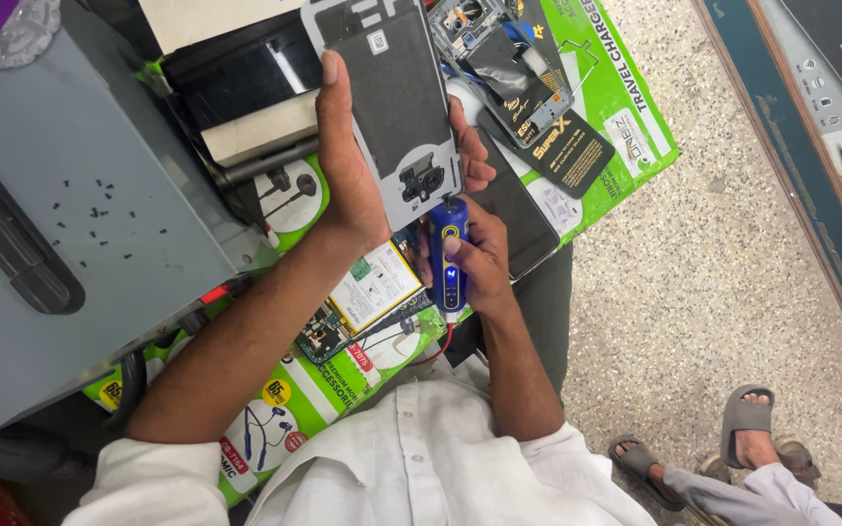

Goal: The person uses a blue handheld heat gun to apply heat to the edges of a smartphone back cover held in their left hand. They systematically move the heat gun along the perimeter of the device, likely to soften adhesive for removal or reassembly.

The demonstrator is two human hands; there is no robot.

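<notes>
Left hand (348,175) grips an opened phone's grey back (392,97); right hand (475,258), fingers wrapped, holds a blue electric screwdriver (447,248) beneath it.

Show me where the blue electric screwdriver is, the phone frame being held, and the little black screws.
blue electric screwdriver (448,255): head view, middle of its barrel.
phone frame (392,93): head view, dark centre panel.
black screws (99,216): head view, middle of the scatter on the grey surface.

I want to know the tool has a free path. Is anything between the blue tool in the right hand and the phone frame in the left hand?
Nothing visible. The blue tool in the right hand points up at the bottom edge of the phone frame, held by the left hand.
</notes>
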